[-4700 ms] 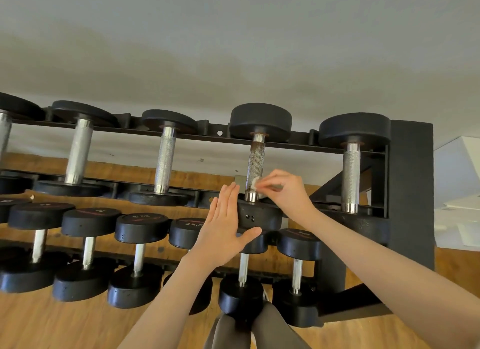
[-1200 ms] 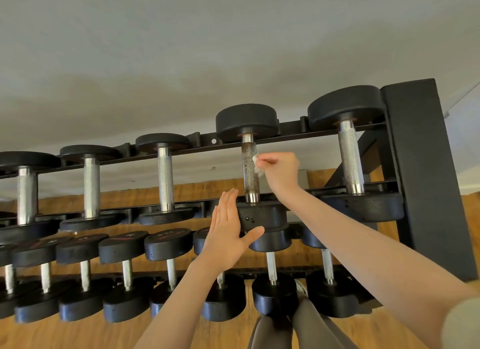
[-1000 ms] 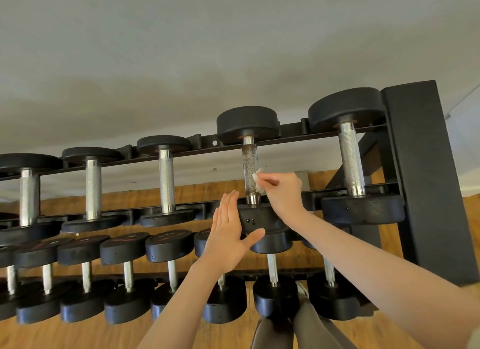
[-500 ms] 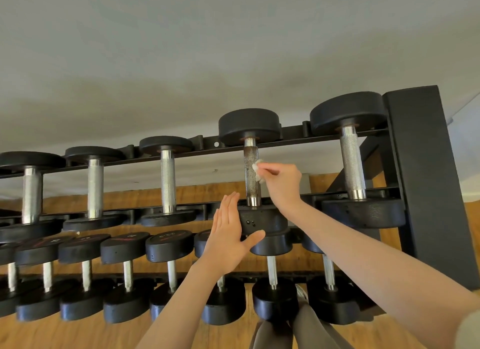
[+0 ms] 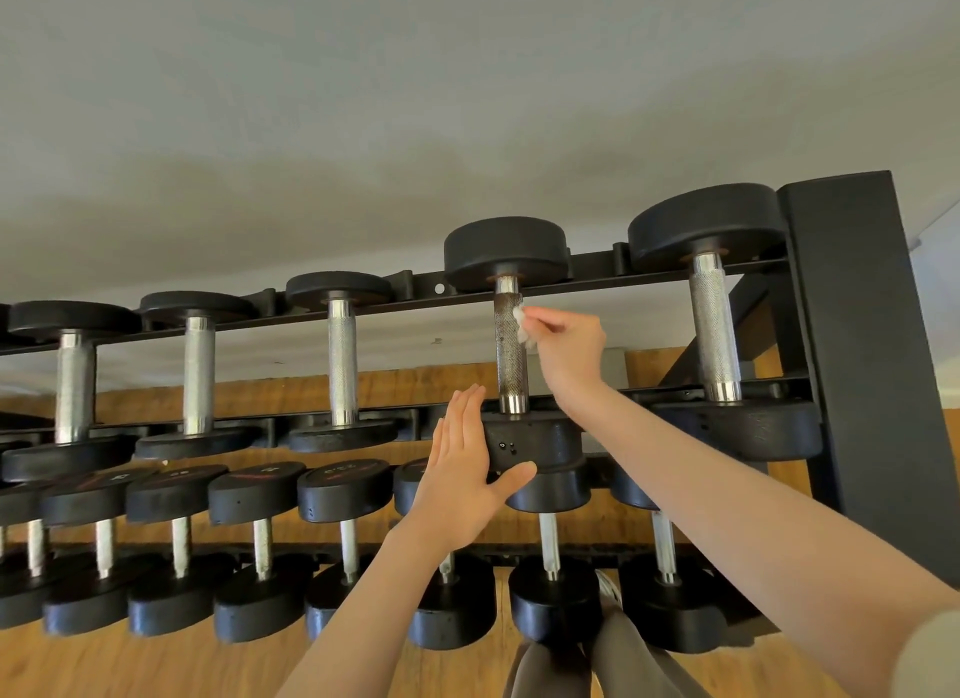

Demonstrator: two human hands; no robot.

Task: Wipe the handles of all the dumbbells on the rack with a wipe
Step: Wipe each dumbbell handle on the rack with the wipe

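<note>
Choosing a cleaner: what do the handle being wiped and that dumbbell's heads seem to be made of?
The handle looks like knurled steel: fine crosshatch, shiny smooth collars, but dark brownish, perhaps rust or grime. The near head looks like matte black rubber or coated metal, dull with no glare. The right hand pinches a white wipe.

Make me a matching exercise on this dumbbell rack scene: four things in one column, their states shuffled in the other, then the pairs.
1. wipe
2. left hand
3. dark handle
4. rightmost top handle

A. flat against a black weight head
B. bright silver, untouched
C. pinched in the right hand
D. brownish, touched by the wipe

Pairs: 1-C, 2-A, 3-D, 4-B
</note>
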